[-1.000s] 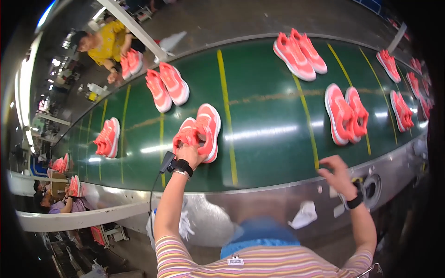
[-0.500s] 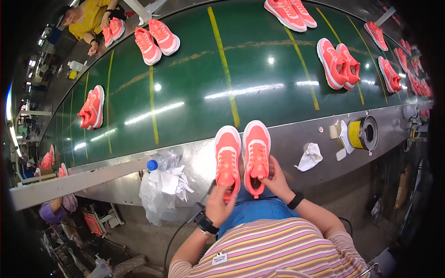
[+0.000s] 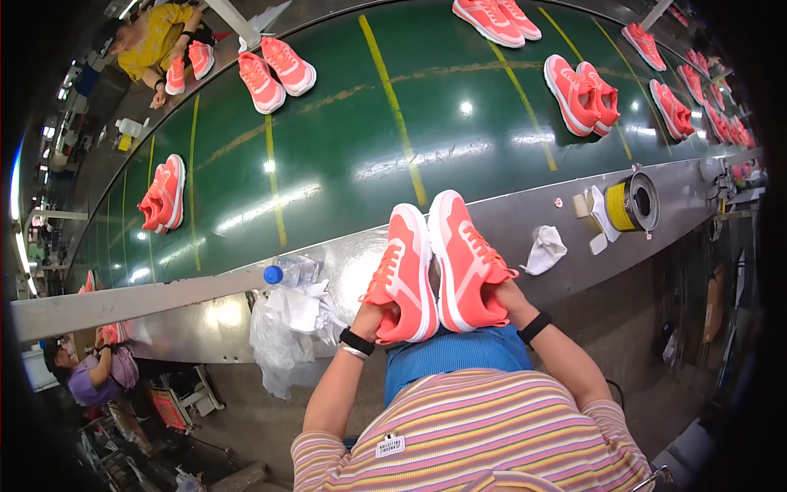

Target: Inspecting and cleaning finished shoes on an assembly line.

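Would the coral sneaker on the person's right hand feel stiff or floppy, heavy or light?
The coral sneaker is probably firm underneath, given its thick white sole. Its laced, fabric-looking upper would likely give when squeezed. It seems fairly light, as the right hand alone appears to support it.

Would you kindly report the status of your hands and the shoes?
Left hand in left coral shoe, right hand in right coral shoe. Soles facing each other. Nothing visibly blocking; white cloth apart, to right.

Can't really see the fingers of the left hand (image 3: pixel 370 321) or right hand (image 3: pixel 511 300) since they're buried in the coral shoes (image 3: pixel 468 275), plus the top edge chops off another pair (image 3: pixel 489 22) and the far-right cluster's (image 3: pixel 730 128) too tiny to count.
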`<state>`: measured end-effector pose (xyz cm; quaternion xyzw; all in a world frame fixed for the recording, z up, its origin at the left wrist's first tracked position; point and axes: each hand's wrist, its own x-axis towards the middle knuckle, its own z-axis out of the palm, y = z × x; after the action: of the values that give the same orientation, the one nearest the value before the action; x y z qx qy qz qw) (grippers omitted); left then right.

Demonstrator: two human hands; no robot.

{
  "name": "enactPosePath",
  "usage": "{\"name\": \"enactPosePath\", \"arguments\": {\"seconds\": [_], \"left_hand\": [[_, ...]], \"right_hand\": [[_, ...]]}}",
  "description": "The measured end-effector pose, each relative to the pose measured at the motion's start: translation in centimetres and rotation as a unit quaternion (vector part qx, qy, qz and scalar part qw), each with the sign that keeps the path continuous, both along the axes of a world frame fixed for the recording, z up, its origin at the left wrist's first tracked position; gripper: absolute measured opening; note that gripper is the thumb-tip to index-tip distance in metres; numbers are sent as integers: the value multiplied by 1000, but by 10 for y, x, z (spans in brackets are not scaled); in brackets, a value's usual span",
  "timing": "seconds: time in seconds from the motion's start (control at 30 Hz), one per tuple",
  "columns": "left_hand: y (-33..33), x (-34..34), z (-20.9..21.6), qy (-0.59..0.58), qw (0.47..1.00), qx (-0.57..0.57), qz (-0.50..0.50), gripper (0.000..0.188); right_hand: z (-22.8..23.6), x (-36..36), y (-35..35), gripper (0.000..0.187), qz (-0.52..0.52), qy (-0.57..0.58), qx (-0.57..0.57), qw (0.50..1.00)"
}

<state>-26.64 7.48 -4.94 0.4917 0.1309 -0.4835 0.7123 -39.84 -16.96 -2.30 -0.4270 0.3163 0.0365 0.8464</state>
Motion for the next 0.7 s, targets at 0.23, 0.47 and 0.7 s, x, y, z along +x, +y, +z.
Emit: {"name": "enactPosePath", "arguments": {"seconds": [0.23, 0.47, 0.7], "left_hand": [[-1, -16, 2, 70, 988, -128, 41, 43], [19, -28, -23, 70, 982, -170, 53, 44], [27, -12, -5, -177, 979, -92, -32, 36]], "right_hand": [[-21, -16, -2, 34, 6, -30, 51, 998], [-41, -35, -2, 40, -30, -71, 145, 986], [-33, -38, -22, 48, 53, -78, -34, 995]]}}
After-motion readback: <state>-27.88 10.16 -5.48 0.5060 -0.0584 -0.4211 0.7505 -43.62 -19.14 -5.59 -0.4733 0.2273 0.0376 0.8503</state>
